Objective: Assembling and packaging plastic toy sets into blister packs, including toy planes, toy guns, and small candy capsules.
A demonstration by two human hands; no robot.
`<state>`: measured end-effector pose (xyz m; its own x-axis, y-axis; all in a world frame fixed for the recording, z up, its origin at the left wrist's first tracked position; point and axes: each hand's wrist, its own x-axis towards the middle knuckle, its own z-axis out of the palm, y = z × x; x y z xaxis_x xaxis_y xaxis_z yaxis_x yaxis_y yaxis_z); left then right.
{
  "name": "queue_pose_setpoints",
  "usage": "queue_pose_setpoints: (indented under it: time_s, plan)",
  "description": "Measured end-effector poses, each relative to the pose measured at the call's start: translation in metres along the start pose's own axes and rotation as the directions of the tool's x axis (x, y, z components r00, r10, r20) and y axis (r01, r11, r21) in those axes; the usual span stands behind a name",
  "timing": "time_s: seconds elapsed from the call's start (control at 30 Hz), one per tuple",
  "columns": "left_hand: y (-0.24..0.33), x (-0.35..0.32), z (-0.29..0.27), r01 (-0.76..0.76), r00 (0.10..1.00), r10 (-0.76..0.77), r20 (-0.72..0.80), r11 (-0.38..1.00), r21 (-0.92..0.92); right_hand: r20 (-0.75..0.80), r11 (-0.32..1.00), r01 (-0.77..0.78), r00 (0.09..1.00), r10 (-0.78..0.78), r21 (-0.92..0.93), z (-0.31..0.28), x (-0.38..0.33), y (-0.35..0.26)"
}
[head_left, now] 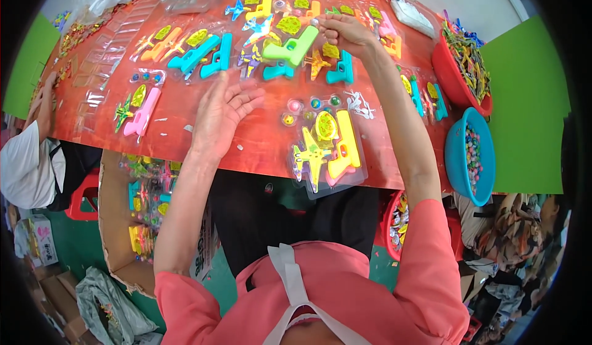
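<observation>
My right hand [348, 33] is closed over the far middle of the table, a small whitish ball [314, 22] at its fingertips. Just below the ball is the end of a light green toy pistol [290, 50]; whether my fingers touch the pistol I cannot tell. My left hand [225, 110] is open and empty, its palm turned up above the near part of the table. Between my forearms, at the front edge, lie stacked clear blister trays with a yellow toy pistol [345, 141], a yellow toy plane [310, 158], a round yellow piece [325, 126] and several small balls [295, 106].
Filled trays with teal pistols [217, 56] and a pink pistol [145, 112] cover the red table [185, 113]. A red basin [441, 67] and blue basin [456, 160] flank the right edge. A cardboard box [117, 221] stands below left. Another person's arm [44, 107] rests far left.
</observation>
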<state>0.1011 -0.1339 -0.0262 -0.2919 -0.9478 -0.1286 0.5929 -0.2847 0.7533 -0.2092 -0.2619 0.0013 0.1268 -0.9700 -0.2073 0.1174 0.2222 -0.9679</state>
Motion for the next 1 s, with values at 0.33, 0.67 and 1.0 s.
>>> queue_pose_setpoints:
  time_s: [0.33, 0.67, 1.0]
  plan:
    - [0.016, -0.095, 0.045, 0.140, 0.975, -0.141, 0.171, 0.990, 0.015, 0.209, 0.971, 0.114, 0.975, -0.070, -0.210, 0.063, -0.158, -0.013]
    - [-0.048, -0.208, 0.032, 0.346, 0.923, -0.333, 0.192, 0.937, -0.039, 0.092, 0.965, 0.089, 0.993, -0.069, -0.248, 0.079, -0.291, 0.039]
    - [-0.086, -0.239, 0.017, 0.422, 0.895, -0.381, 0.232, 0.892, -0.162, 0.167, 0.481, 0.466, 0.824, -0.541, -0.742, 0.076, -0.343, 0.060]
